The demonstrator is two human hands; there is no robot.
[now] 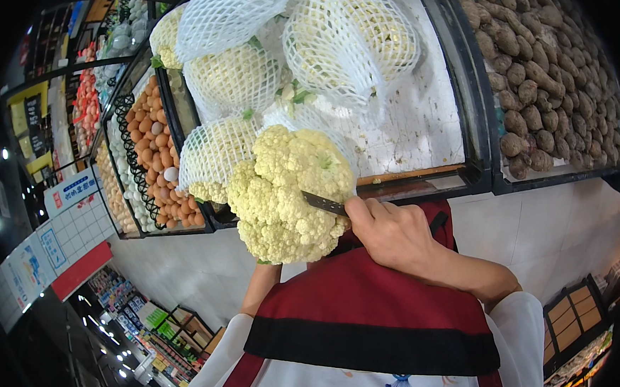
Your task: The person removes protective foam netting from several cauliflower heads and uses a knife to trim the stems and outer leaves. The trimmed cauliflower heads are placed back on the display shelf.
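Observation:
A large bare cauliflower (pixel 289 192) is held up in front of me, over the near edge of the produce bin. My left forearm (pixel 260 290) reaches up beneath it; the left hand itself is hidden behind the head and seems to support it. My right hand (pixel 391 230) is closed around a small knife, its handle covered by my fingers. The dark knife blade (pixel 325 204) points left, its tip at the florets on the cauliflower's right side. Behind it lie several cauliflowers in white foam netting (pixel 351 40), one netted cauliflower (pixel 220 149) close to the bare one's left.
The white-floored bin has a dark frame (pixel 476 172) with a wooden strip along its near edge. Brown root vegetables (pixel 544 87) fill the bin at right. Brown eggs (pixel 158 152) are heaped at left. Store shelves (pixel 146 325) stand farther off at lower left.

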